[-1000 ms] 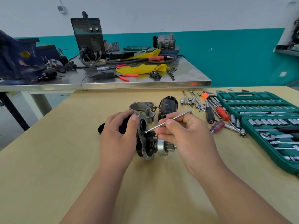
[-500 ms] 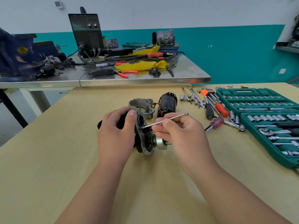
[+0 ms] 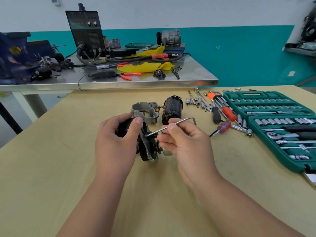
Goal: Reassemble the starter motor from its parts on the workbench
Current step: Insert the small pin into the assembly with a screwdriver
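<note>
My left hand (image 3: 116, 144) grips the black body of the starter motor assembly (image 3: 148, 147), which rests on the wooden workbench (image 3: 51, 168) with its metal flange plate facing right. My right hand (image 3: 184, 142) pinches an L-shaped hex key (image 3: 177, 123); the key's long end touches the flange near the top, its short bend points down at the right. A silver pinion gear (image 3: 166, 152) sticks out below my right fingers. Behind lie a grey cast housing (image 3: 145, 111) and a black armature cylinder (image 3: 171, 107).
An open green socket set case (image 3: 273, 120) fills the right side. Loose sockets, wrenches, a hex key set (image 3: 217, 98) and red-handled screwdrivers (image 3: 224, 126) lie left of it. A steel table (image 3: 136, 81) behind carries a welder, yellow cloth, pliers and cables.
The view has shifted slightly downward. My right hand has turned the hex key a little, its bent end rising, while its tip stays at the flange. My left hand keeps its grip.
</note>
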### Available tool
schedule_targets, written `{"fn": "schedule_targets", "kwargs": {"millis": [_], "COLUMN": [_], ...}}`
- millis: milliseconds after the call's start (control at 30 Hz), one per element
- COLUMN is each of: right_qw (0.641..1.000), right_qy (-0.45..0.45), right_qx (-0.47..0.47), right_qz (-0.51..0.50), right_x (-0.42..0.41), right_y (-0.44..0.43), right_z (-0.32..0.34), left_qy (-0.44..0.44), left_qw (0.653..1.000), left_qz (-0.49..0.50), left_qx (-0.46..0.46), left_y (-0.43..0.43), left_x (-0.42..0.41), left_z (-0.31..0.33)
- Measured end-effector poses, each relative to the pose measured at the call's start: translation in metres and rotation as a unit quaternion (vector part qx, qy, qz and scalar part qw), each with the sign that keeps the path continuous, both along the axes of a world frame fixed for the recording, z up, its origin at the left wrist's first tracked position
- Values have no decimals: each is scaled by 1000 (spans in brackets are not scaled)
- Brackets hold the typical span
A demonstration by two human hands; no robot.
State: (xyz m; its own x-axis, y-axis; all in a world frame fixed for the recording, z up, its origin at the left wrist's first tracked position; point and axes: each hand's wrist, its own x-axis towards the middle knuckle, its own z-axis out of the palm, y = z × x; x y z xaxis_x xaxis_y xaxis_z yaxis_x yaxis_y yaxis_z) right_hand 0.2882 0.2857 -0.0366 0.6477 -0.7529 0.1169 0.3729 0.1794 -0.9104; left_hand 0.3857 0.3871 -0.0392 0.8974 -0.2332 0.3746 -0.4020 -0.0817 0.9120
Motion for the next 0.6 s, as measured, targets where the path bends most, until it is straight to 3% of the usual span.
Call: {"fn": "schedule_targets", "kwargs": {"millis": [333, 600], "right_qw": [1000, 995], "right_qy": [-14, 31], "right_qx": [-10, -93], "right_qz": [10, 34], "right_x": [13, 14], "right_y": [7, 11], "right_z": [-1, 5], "left_qy": [84, 38], "left_qw": [996, 993], "left_qz": [-15, -54], "left_qx": [-6, 98], "left_y": [15, 46], "left_x": [-2, -16], "left_z": [-8, -14]}}
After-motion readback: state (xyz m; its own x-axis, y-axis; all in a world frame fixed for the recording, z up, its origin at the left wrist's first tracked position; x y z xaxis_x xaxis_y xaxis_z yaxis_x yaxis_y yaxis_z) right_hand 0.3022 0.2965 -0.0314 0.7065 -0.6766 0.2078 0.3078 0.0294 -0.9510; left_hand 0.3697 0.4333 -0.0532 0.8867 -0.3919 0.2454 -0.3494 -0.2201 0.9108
